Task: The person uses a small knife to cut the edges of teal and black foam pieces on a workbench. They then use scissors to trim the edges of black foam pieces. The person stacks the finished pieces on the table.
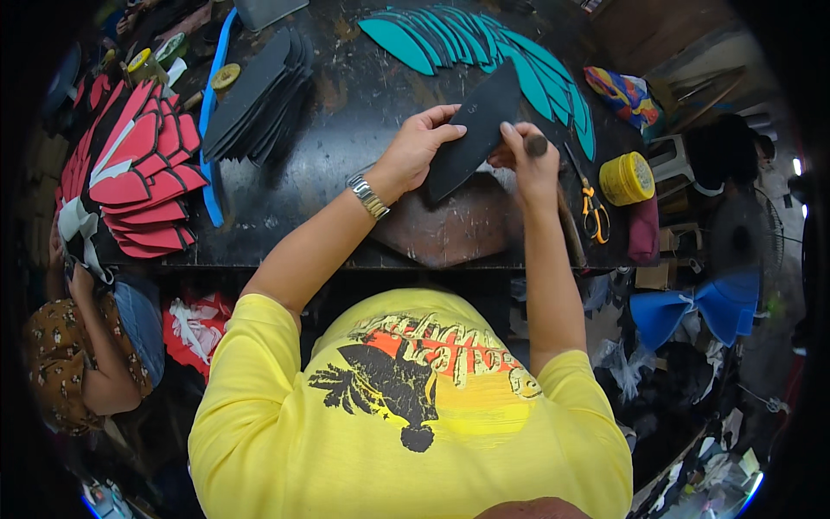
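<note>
A black sole-shaped sheet (pixel 474 130) is held up at a slant over the near part of the table. My left hand (pixel 419 143) pinches its left edge, thumb on top. At the opposite edge my right hand (pixel 532 169) has thumb and finger on the sheet. That hand also grips a tool with a round brown handle end (pixel 536 145); the rest of the tool is hidden. Below the sheet lies a worn brown board (pixel 450 227). Black sole pieces (pixel 264 99) lie fanned to the left, and teal sole pieces (pixel 432 39) curve along the far right side.
Orange-handled scissors (pixel 593 212) and a yellow tub (pixel 627 179) stand at the right table edge. Red-and-black sole pieces (pixel 156 177) spread at the left, beside a blue strip (pixel 209 130). Another person's arm (pixel 108 346) is at the lower left.
</note>
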`<state>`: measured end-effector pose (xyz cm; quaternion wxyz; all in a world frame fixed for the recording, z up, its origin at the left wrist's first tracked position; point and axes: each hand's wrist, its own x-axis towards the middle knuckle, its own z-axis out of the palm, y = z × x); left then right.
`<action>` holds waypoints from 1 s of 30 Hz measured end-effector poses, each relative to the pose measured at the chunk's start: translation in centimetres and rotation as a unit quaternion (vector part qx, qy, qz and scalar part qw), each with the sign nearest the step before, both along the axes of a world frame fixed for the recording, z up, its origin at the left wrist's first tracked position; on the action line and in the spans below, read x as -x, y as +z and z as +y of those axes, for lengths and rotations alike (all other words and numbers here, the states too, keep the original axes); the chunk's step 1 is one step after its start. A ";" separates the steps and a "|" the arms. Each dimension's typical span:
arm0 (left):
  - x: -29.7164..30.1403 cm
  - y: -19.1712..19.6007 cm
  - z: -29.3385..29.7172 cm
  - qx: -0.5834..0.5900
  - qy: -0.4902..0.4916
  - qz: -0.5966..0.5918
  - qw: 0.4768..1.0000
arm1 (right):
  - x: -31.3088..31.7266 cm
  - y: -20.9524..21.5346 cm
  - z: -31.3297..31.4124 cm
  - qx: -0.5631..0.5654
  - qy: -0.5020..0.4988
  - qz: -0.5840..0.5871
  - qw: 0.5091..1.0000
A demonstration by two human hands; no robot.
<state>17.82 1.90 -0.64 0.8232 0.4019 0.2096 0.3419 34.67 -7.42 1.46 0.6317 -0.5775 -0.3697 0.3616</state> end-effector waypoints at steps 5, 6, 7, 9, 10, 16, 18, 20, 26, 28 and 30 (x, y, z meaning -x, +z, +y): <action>-0.8 -0.6 3.8 -0.009 0.006 -0.003 1.000 | 0.9 -1.0 7.7 -0.073 -0.031 0.024 0.997; -0.6 -0.8 4.3 0.000 0.013 -0.013 1.000 | 1.1 -1.3 8.6 -0.078 -0.033 0.037 0.996; -0.3 -1.1 4.7 0.008 0.018 0.000 1.000 | 1.5 -1.7 9.3 -0.068 -0.029 0.046 0.996; 0.5 -1.8 5.2 0.039 0.019 0.022 0.999 | 2.2 -2.7 9.9 -0.061 -0.025 0.074 0.995; 0.8 -2.1 5.2 0.056 -0.002 0.012 0.998 | 2.4 -3.2 9.5 -0.034 -0.009 0.133 0.990; 1.5 -2.3 5.7 0.134 -0.108 -0.034 0.984 | 1.6 -3.7 8.2 -0.071 0.060 0.259 0.961; 1.4 -2.1 5.6 0.137 -0.106 -0.046 0.984 | 1.5 -3.2 8.0 -0.065 0.056 0.250 0.964; 1.1 -2.0 5.3 0.113 -0.041 -0.017 0.993 | 1.7 -2.6 7.9 -0.051 0.061 0.200 0.977; 0.5 -1.9 4.8 0.086 0.061 -0.018 0.994 | 2.9 -1.6 7.4 0.033 0.060 0.062 0.996; 0.5 -1.8 4.7 0.077 0.076 0.002 0.994 | 3.1 -1.7 7.4 0.019 0.056 0.062 0.996; 0.8 -1.6 4.9 0.100 0.078 0.004 0.992 | 3.1 -1.8 7.3 0.015 0.068 0.060 0.996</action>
